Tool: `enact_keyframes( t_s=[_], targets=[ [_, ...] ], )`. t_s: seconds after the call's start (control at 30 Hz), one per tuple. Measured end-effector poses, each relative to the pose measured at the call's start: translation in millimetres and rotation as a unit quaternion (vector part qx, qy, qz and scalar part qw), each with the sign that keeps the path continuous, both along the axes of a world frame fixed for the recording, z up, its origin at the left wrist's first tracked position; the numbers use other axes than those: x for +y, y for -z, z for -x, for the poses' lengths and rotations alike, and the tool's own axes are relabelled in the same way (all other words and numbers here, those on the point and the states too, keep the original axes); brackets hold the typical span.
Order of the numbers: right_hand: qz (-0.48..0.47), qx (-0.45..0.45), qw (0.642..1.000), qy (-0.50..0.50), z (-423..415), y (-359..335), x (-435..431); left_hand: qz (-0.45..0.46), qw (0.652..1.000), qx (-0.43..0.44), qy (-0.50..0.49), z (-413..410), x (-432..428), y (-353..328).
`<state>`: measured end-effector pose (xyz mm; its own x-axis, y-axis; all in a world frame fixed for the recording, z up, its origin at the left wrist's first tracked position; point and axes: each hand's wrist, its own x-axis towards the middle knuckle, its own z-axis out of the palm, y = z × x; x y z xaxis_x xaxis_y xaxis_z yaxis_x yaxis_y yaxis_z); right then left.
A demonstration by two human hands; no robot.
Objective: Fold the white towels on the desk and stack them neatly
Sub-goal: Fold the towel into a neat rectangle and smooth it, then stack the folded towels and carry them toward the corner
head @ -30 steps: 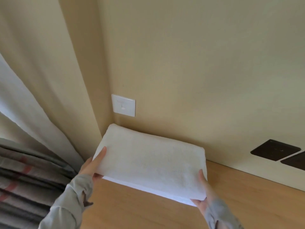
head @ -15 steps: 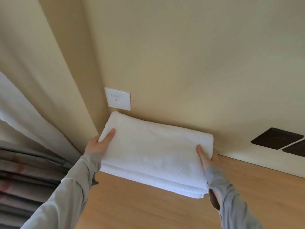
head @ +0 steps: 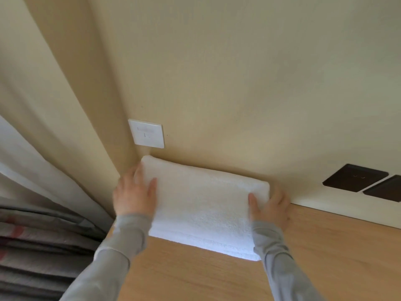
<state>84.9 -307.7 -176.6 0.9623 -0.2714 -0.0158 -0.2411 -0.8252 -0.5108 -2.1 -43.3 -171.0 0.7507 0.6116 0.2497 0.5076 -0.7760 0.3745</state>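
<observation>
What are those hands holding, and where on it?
The folded white towel, by its short ends: left hand lies flat on the left end, right hand grips the right end, thumb on top.

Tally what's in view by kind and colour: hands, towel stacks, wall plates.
2 hands: left hand, right hand
1 towel stack
1 white wall plate
2 dark wall plates
Total: 6

White towels (head: 201,205), light wood desk (head: 195,274), grey sleeves (head: 121,246), cream wall (head: 238,83).
</observation>
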Motion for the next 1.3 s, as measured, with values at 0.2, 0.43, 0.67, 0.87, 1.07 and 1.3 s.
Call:
enact_keyframes(
  t_s=[0.2,0.43,0.67,0.87,1.07,1.3],
  targets=[
    [0.145,-0.063,0.937,-0.311,24,2,47,-0.074,0.957,0.177,0.219,-18,-78,8],
    [0.185,0.06,0.919,-0.344,7,20,37,-0.067,0.944,0.246,0.21,-34,-72,21],
    [0.092,0.102,0.912,-0.387,6,-24,10,-0.017,0.925,0.299,0.235,-30,-64,-12],
    [0.07,0.036,0.955,-0.287,24,-75,-65,-0.074,0.951,0.201,0.223,-20,-92,-71],
    [0.107,-0.037,0.965,-0.236,36,-129,-165,-0.119,0.938,0.123,0.301,-27,-198,-132],
    [0.129,-0.101,0.972,-0.168,77,-183,-303,-0.143,0.911,0.081,0.377,-9,-368,-180]
  ],
)
